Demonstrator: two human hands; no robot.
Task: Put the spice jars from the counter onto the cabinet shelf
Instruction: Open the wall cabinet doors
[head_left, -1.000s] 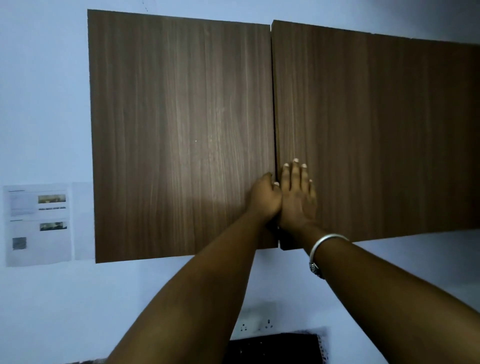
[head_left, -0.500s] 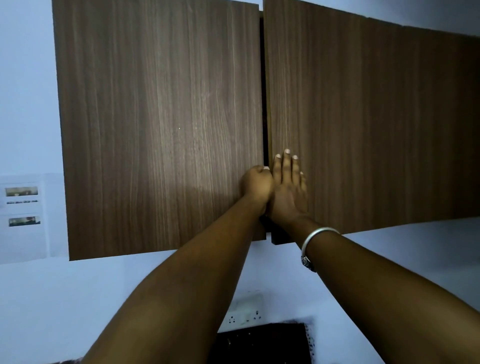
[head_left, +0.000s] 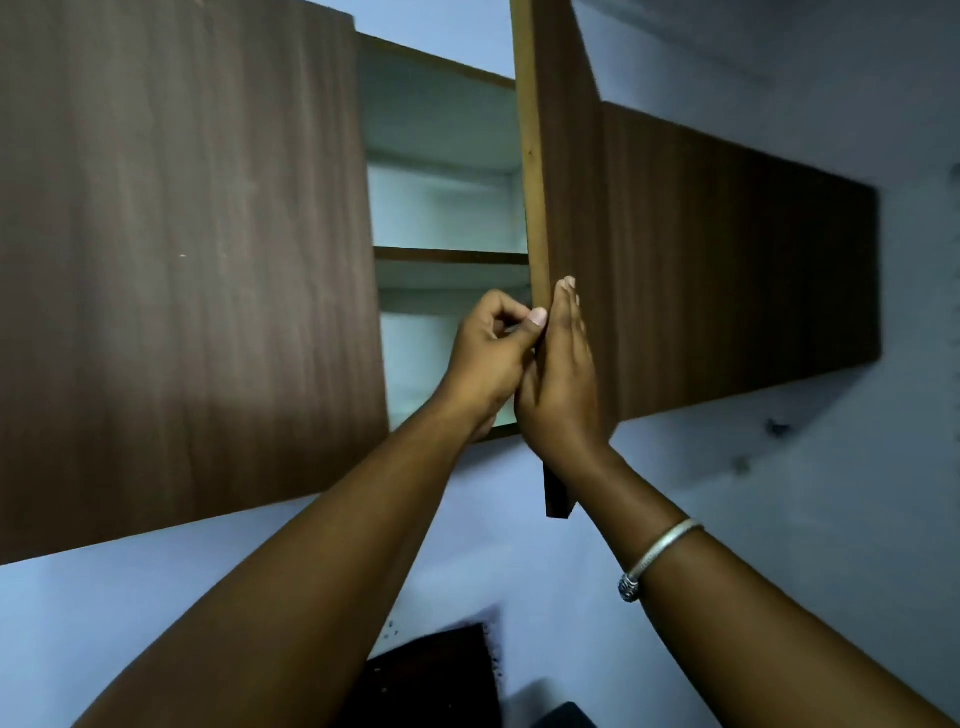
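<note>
No spice jars show in this view. The wooden wall cabinet's right door (head_left: 566, 208) stands swung out towards me, seen almost edge-on. My left hand (head_left: 485, 358) is curled at the door's free edge, with its thumb on that edge. My right hand (head_left: 563, 379) lies flat against the door's outer face, fingers straight and pointing up. Through the gap I see the pale interior and a middle cabinet shelf (head_left: 452, 255) with nothing on it. The cabinet floor below is mostly hidden by my hands.
The left door (head_left: 182, 260) is closed and fills the left of the view. A further stretch of brown cabinet front (head_left: 753, 270) runs to the right. A dark object (head_left: 431, 675) sits low against the pale blue wall.
The right door has swung from nearly closed to wide open, uncovering the shelves. Both hands stayed at its free edge. My view has moved closer and tilted up.
</note>
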